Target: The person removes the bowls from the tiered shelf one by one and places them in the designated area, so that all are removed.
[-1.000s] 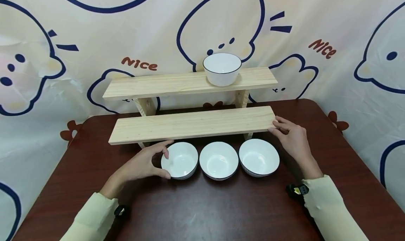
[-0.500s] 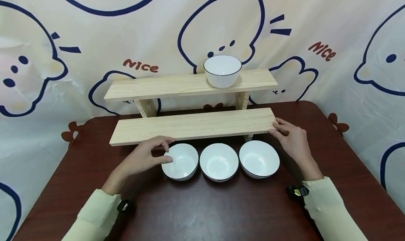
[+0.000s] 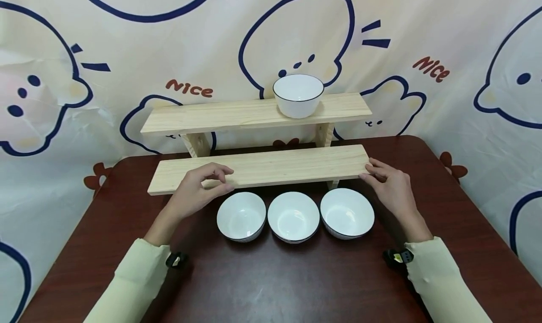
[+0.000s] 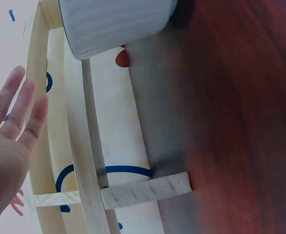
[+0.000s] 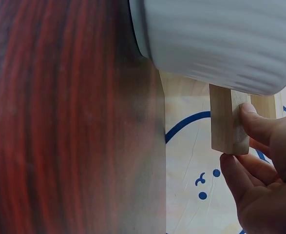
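My left hand (image 3: pixel 195 191) is raised over the front edge of the lower board of a two-tier wooden shelf (image 3: pixel 271 165), left of its middle. Nothing is in its fingers, which look extended and spread in the left wrist view. At the board's right end, my right hand (image 3: pixel 391 189) grips the corner, thumb (image 5: pixel 250 114) on the front edge and fingertips against the end. Three white, dark-rimmed bowls stand in a row before the shelf: a left bowl (image 3: pixel 241 217), a middle bowl (image 3: pixel 293 217) and a right bowl (image 3: pixel 347 213). Another white bowl (image 3: pixel 298 97) sits on the upper board.
The shelf stands toward the back of a dark red-brown wooden table (image 3: pixel 262 285). Behind it hangs a pale curtain (image 3: pixel 211 45) with blue cartoon outlines, which also runs along both sides. The upper board (image 3: pixel 203 116) overhangs its supports.
My left hand has let go of the left bowl's rim and risen up and away toward the lower board. The bowls stay in place, and my right hand keeps its spot at the board's end.
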Motion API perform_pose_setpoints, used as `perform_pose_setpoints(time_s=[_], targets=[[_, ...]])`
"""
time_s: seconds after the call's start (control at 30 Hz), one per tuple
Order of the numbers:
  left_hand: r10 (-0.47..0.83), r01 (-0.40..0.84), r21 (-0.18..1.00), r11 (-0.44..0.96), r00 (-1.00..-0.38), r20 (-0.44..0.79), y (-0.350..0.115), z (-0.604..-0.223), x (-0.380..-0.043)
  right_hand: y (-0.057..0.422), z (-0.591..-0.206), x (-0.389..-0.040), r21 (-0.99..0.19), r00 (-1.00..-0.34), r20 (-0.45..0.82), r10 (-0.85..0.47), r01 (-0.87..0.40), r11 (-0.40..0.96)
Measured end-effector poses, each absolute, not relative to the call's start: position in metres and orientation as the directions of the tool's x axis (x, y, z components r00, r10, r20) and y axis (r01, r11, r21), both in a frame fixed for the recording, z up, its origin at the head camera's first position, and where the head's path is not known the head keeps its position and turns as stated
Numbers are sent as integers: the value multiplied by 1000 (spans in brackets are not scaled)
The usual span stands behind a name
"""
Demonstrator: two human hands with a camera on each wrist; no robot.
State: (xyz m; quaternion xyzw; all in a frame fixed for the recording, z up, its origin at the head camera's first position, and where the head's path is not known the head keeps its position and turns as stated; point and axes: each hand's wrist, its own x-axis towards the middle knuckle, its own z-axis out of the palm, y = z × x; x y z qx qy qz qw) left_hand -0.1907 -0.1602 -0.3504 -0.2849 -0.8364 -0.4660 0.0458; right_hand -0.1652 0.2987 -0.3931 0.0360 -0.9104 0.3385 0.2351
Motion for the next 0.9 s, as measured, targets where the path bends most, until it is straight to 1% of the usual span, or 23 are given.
perform_pose_setpoints(time_s=[0.3,0.53,0.77,0.9], targets=[[408,523,746,413,-838,362,-153,-343,-201,297,-394,-168,-594,-884,461,79,-241,768],[414,552,723,416,-823,389,-141,-332,-213,297,-394,-169,-597,-884,459,87,-235,767],[401,556,715,424,-823,403,-129,-324,-220,298,-394,-167,-604,-893,441,89,-222,766],[395,574,702,423,-813,427,-122,-321,-223,298,-393,-166,-596,-885,457,86,-233,768]])
